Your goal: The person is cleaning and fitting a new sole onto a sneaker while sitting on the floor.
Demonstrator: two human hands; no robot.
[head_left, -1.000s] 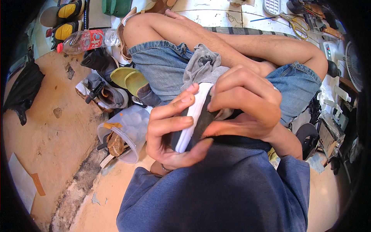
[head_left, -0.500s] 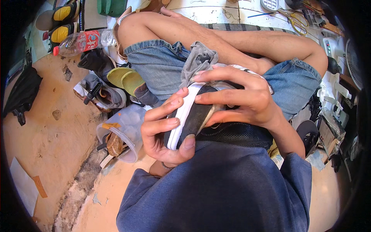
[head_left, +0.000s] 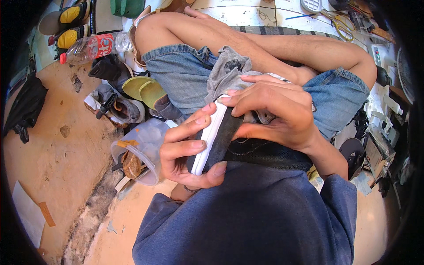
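A black shoe (head_left: 222,139) with a white sole edge is held between my two hands over my lap. My left hand (head_left: 187,152) wraps round one end, its fingers on the sole side and the thumb on the dark upper. My right hand (head_left: 278,108) grips the other end from above, fingertips at the white edge and thumb on the near side. A grey cloth (head_left: 225,73) with a dark stain lies against the shoe's far end, on my shorts. My right hand covers much of the shoe's far part.
To the left lie a tipped translucent bucket (head_left: 154,170) with tools, grey shoes (head_left: 126,108), green slippers (head_left: 143,90) and a plastic bottle (head_left: 95,47). Yellow-handled scissors (head_left: 344,28) lie at the far right. A fan (head_left: 404,73) and a dark cap (head_left: 352,150) are on the right.
My right hand has shifted its grip, its fingers drawing closer together at the white edge. The shoe has turned slightly more edge-on. My left hand keeps its hold.
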